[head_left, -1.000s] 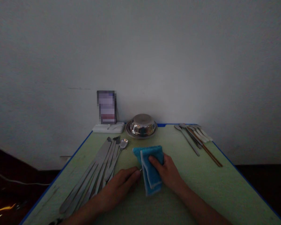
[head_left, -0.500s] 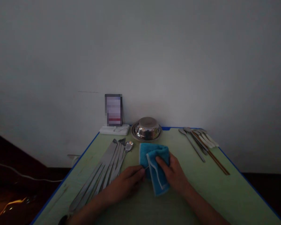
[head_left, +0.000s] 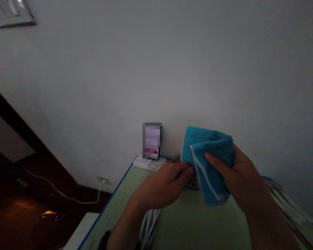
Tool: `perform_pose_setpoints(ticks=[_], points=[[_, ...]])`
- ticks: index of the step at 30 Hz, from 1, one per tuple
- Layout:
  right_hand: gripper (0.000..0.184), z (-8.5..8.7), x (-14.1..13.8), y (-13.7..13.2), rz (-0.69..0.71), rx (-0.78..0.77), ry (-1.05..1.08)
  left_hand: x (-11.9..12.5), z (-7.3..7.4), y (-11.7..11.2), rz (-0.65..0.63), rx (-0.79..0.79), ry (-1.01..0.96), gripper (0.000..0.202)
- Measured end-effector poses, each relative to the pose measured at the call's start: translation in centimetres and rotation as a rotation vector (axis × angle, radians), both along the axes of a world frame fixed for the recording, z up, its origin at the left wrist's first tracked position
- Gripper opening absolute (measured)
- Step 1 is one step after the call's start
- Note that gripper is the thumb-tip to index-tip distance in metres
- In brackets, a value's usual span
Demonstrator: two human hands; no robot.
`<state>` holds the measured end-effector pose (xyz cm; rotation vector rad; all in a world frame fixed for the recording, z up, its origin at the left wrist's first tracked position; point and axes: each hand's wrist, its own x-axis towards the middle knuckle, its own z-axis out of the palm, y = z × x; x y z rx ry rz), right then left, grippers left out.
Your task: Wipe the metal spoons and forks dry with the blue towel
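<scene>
My right hand [head_left: 240, 177] grips a folded blue cloth [head_left: 211, 139] with a pale edge, thumb across its front. Pinched fingers of my left hand [head_left: 169, 184] meet the cloth's left side, on a thin utensil whose far end is hidden in the cloth. Both hands are raised above the table. Behind them a metal bowl [head_left: 194, 185] is mostly covered. Under my left wrist lie several metal utensils [head_left: 149, 225], only partly in view. At the right, behind my right forearm, are white-handled spoons [head_left: 289, 199] and brown chopsticks [head_left: 299, 234], blurred.
The pale green table [head_left: 198, 225] has a blue edge and stands against a grey wall [head_left: 94, 69]. A phone [head_left: 152, 140] leans upright on a white holder [head_left: 143, 162]. A white cable [head_left: 67, 199] runs over the floor to a wall socket at the left.
My view has tilted up and turned left. Both hands have risen with the cloth, which now covers much of the bowl. Each hand keeps its hold.
</scene>
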<state>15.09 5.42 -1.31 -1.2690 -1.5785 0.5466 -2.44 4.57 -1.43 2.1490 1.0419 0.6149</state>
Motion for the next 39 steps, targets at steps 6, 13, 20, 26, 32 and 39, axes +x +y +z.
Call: perform_pose_setpoints(ticks=[6,13,20,26,32,39], points=[[0.028,-0.4,-1.5,1.0,-0.077,-0.07,-0.086,-0.5,-0.6,0.2,0.194,0.039,0.119,0.042],[0.037,-0.6,-2.1,0.6,-0.131,-0.049,-0.171,-0.8,-0.7,0.5,0.179,0.024,0.131,0.046],[0.035,-0.7,-2.0,0.7,-0.114,-0.051,-0.193,-0.6,-1.1,0.8,0.16,0.017,0.106,0.047],[0.036,-0.9,-2.0,0.9,-0.113,-0.051,-0.188,-0.6,-0.9,0.8,0.152,0.016,0.129,0.044],[0.035,-0.9,-2.0,1.1,-0.096,-0.042,-0.186,-0.5,-1.0,0.8,0.151,0.018,0.132,0.044],[0.033,-1.1,-1.9,1.2,-0.068,-0.077,-0.159,-0.4,-1.0,0.8,0.164,0.023,0.157,0.043]])
